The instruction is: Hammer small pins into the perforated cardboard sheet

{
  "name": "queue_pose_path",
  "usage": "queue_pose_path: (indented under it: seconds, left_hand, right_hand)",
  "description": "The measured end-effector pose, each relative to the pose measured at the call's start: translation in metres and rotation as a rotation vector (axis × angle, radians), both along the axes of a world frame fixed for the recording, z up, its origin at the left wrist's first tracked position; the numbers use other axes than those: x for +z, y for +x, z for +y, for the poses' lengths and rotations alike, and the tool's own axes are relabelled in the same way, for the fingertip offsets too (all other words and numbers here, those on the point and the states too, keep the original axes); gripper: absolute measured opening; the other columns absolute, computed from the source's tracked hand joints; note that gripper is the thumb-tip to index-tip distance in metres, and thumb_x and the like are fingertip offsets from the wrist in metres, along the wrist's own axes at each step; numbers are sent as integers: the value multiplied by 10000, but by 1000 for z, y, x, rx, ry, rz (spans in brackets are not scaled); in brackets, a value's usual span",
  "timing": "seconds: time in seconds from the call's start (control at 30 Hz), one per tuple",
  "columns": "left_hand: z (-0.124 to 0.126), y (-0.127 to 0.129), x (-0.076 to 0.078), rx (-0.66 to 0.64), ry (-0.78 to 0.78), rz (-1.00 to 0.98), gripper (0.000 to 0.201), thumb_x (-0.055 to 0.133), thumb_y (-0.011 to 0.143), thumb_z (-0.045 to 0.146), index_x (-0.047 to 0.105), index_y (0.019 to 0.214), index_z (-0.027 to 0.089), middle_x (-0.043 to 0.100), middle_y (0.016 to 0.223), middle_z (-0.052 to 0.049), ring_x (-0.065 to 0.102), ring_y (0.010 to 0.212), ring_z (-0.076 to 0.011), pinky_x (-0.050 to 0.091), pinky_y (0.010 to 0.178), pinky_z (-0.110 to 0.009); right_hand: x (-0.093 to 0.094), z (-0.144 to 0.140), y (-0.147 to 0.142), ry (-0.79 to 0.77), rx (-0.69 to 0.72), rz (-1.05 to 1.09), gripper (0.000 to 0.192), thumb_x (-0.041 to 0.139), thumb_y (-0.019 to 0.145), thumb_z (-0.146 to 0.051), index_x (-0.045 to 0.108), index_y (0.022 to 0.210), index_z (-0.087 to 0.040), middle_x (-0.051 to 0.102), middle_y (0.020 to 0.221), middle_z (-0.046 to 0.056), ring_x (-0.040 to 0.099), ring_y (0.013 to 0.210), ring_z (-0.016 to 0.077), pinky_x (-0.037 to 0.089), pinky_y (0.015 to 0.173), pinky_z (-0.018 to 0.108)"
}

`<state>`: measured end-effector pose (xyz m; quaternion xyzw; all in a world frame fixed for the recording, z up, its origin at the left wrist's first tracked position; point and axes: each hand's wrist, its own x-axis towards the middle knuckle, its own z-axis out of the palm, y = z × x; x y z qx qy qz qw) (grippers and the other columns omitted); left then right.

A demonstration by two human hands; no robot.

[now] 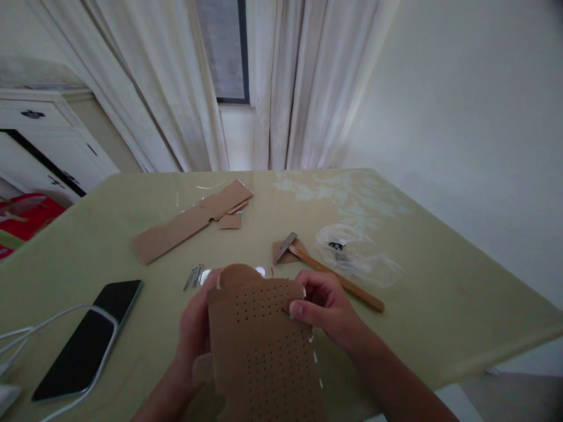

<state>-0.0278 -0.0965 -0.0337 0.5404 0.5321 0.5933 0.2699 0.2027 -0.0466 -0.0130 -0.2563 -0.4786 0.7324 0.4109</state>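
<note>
Both hands grip a perforated cardboard piece [264,346] over the near table edge — left hand [193,334] clasping its left side, right hand [325,310] pinching its right edge — its grid of holes looking largely punched, while loose nails [193,276] and the hammer [325,269] lie untouched just beyond the grip.

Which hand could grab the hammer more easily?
Probably the right hand. It pinches the right edge of the holed cardboard, and the hammer lies just beyond it. The left hand holds the far side.
</note>
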Motion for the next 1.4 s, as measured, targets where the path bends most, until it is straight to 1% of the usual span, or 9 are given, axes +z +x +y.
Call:
queue_pose_path:
  seconds: [0.1, 0.17, 0.23, 0.33, 0.47, 0.57, 0.77, 1.03, 1.4]
  left_hand:
    - [8, -14, 17, 174, 128, -13, 269, 607, 1078, 450, 784, 1182, 277, 794, 1133, -56, 737, 1015, -245, 601, 873, -388]
    - [11, -20, 24, 233, 264, 89, 262, 542, 1111, 341, 791, 1147, 269, 783, 1175, -53, 714, 1074, -233, 556, 952, -397]
    - [11, -21, 27, 116, 345, 290, 220, 589, 1080, 272, 804, 1130, 272, 775, 1188, -54, 693, 1103, -239, 532, 979, -409]
    - [11, -16, 25, -107, 363, 535, 214, 722, 1000, 218, 800, 1183, 299, 776, 1223, -44, 674, 1143, -245, 523, 991, -410]
    - [13, -3, 21, -156, 439, 627, 187, 787, 970, 201, 792, 1133, 293, 804, 1175, -24, 686, 1105, -231, 485, 1064, -430]
    - [13, 1, 19, -203, 438, 620, 156, 772, 988, 189, 775, 1125, 263, 800, 1161, -26, 692, 1096, -213, 472, 1123, -426]
    - [11, 3, 21, -223, 404, 560, 166, 751, 976, 88, 755, 1054, 234, 779, 1114, -37, 670, 1079, -190, 546, 993, -338]
    - [7, 8, 18, -220, 455, 522, 208, 700, 975, 48, 725, 1070, 232, 782, 1096, -40, 666, 1048, -194, 540, 1017, -377]
    - [5, 9, 16, -252, 490, 456, 252, 670, 955, 16, 707, 1085, 229, 816, 1052, -33, 750, 984, -185, 562, 1099, -445]
  right_hand:
    - [1, 1, 0, 33, -136, -75, 371, 935, 816, -446, 672, 801, -185, 571, 657, -59, 482, 552, 56, 383, 513, 152]
    - [1, 2, 0, 62, -206, -153, 384, 920, 825, -475, 669, 808, -185, 554, 644, -59, 459, 544, 60, 364, 502, 162]
    - [0, 2, -1, 99, -212, -198, 389, 904, 836, -491, 664, 813, -185, 542, 642, -57, 451, 546, 67, 361, 497, 172]
    - [-1, 1, -3, 144, -160, -209, 373, 871, 871, -494, 667, 834, -184, 539, 652, -50, 445, 548, 74, 363, 495, 184]
    - [-1, -1, -4, 192, -129, -236, 334, 873, 882, -455, 687, 871, -178, 533, 670, -47, 434, 574, 81, 372, 515, 196]
    - [-2, -1, -4, 225, -109, -254, 328, 872, 886, -451, 696, 870, -175, 553, 698, -36, 457, 601, 87, 373, 528, 197]
    - [-3, -1, -1, 321, -96, -353, 280, 860, 901, -411, 723, 852, -171, 600, 694, -24, 511, 617, 98, 409, 568, 207]
    - [4, -3, 0, 394, -85, -365, 259, 839, 914, -420, 760, 868, -178, 674, 725, 2, 573, 632, 117, 472, 584, 216]
    - [10, -11, 0, 334, -98, -375, 303, 850, 891, -433, 694, 816, -184, 664, 688, -5, 601, 616, 124, 454, 558, 218]
